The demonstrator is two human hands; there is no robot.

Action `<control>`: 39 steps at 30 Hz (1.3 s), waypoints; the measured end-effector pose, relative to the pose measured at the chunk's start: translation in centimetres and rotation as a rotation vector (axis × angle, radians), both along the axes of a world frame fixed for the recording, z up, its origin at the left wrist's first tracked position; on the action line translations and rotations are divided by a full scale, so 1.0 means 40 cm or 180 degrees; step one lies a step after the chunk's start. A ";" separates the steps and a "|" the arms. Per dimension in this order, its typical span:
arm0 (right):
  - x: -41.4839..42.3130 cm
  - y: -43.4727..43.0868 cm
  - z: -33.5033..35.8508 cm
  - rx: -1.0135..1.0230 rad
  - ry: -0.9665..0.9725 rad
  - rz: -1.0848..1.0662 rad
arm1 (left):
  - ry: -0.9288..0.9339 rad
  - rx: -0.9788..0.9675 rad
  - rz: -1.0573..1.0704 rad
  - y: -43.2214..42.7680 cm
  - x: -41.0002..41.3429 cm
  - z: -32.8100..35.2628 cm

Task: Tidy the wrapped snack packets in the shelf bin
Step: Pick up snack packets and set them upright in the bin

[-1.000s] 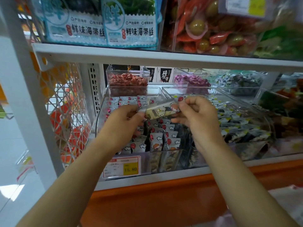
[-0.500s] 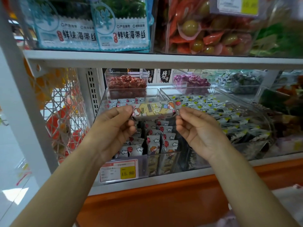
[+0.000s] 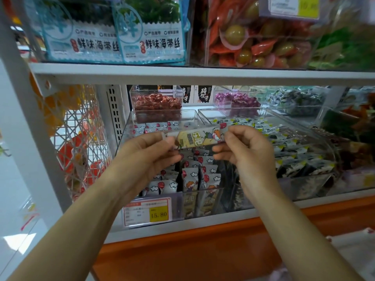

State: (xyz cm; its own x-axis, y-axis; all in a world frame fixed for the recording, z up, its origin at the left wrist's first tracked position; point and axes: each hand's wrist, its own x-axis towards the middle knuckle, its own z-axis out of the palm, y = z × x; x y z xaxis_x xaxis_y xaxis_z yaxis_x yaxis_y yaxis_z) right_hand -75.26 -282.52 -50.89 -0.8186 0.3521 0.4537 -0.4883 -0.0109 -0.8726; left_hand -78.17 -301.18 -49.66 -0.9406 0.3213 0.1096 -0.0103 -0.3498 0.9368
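step: sorting, one yellow snack packet (image 3: 199, 137) held level above the clear shelf bin (image 3: 125, 128)
left hand (image 3: 148, 153): pinching packet's left end
right hand (image 3: 243, 149): pinching right end
next: probably lowering it upright into the standing rows of packets (image 3: 190, 177)
edges: shelf board (image 3: 182, 74) close overhead; bin's front wall low
room: open gap behind the rows

A shop: price tag (image 3: 147, 212) on stocked shelf bin (image 3: 129, 126).
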 end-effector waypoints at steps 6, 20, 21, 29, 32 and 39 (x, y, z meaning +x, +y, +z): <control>-0.003 -0.007 -0.010 0.0319 -0.0236 0.0182 | 0.1055 -0.1279 0.0710 -0.001 0.016 0.001; 0.004 -0.005 -0.004 0.0695 -0.0152 -0.0158 | 0.1564 -0.1817 0.0514 0.017 0.028 0.005; 0.005 -0.005 -0.003 0.0726 -0.0118 -0.0215 | 0.1655 -0.1859 0.0512 0.019 0.029 0.005; 0.003 -0.021 -0.007 0.1606 0.0292 -0.0464 | 0.1211 -0.1847 0.0635 0.036 0.024 0.000; 0.000 -0.018 -0.009 0.1551 0.0229 -0.0324 | 0.1079 -0.1725 0.0584 0.024 0.022 0.013; 0.003 -0.020 -0.004 0.1314 -0.0057 -0.0108 | 0.1407 -0.1977 0.0634 -0.004 0.018 0.032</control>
State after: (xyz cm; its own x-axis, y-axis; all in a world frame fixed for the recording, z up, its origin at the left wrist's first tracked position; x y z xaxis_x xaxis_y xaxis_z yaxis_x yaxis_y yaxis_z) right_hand -75.14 -283.34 -51.06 -0.8187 0.1705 0.5483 -0.4670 0.3577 -0.8087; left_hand -77.47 -301.33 -48.36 -0.8980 0.2763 0.3425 0.4166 0.2829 0.8640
